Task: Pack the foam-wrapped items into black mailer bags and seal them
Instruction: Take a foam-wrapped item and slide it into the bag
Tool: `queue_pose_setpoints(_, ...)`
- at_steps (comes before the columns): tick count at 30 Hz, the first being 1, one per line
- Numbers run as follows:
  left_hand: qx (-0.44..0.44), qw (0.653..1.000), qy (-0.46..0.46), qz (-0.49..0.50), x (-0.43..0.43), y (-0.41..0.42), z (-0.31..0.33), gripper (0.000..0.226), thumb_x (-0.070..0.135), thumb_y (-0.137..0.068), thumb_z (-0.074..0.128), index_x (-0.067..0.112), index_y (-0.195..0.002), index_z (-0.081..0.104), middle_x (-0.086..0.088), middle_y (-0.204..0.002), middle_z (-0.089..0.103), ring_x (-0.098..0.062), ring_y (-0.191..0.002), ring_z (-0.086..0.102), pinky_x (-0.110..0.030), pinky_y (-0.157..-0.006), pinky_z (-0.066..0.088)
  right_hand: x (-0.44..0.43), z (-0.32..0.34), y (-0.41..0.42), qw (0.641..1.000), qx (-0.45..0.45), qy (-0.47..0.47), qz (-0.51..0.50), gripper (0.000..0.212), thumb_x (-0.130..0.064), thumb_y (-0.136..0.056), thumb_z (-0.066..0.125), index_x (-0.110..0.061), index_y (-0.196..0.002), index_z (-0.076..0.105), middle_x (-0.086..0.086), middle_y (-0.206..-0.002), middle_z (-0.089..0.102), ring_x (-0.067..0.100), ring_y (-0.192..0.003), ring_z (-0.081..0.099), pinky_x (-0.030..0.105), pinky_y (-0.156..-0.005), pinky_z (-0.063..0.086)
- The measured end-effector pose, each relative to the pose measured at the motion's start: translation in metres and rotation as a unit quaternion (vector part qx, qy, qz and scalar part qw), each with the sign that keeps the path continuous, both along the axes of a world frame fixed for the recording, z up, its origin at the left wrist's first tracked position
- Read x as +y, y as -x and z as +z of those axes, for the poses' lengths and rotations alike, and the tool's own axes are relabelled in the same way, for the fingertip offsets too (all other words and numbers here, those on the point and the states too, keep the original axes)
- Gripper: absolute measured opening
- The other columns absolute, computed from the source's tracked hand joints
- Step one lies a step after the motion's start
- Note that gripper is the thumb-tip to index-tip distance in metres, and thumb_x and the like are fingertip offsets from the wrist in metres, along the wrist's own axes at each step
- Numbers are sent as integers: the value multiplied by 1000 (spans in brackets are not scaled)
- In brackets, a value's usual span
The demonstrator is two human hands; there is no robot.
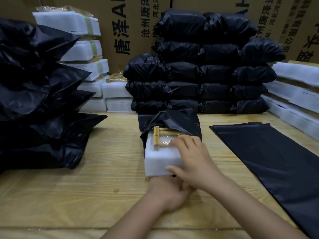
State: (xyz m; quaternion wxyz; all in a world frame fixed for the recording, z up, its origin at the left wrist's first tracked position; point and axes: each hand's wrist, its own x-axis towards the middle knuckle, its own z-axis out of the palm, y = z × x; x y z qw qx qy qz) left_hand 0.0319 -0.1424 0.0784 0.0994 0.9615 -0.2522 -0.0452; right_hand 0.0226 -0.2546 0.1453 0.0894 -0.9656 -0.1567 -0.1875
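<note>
One blocky white foam-wrapped item (159, 156), half inside crinkled black mailer bag (174, 120), centre of wood-grain table (82, 187). Gripped at near end by right hand (192, 158); left hand (168, 194) at 6, grip unclear. Cartons (131, 23) at 12.

A pale wooden table (107, 187) is carrying everything here. A slumped pile of filled black bags (39, 135) is sitting on its left side. A neat stack of packed bags (198, 90) is standing at the back centre, with foam packs (114, 106) sitting just to its left. More foam packs (296, 100) are leaning in a stack along the right edge. Flat empty bags (269, 152) are lying spread on the right. In the middle, a foam-wrapped item (160, 161) is lying with its far end inside an open black bag (174, 121).
</note>
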Motion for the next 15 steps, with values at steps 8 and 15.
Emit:
queue_pose_setpoints(8,0,996,54,72,-2,0,-5,62,55,-98,11,25,-123,58,0,-129,58,-22,-124,45,-34,-97,34,11,47,-79,993,0,41,-112,46,-18,-95,49,-18,-140,38,6,-134,50,30,-118,46,38,-88,41)
queue_pose_setpoints(15,-57,988,80,119,-4,-5,-3,61,55,-97,14,23,-107,66,-3,-108,68,-24,-108,58,-34,-87,33,-8,36,-77,990,-99,-77,-60,35,-16,-97,40,-18,-129,54,8,-96,69,33,-86,60,34,-62,34)
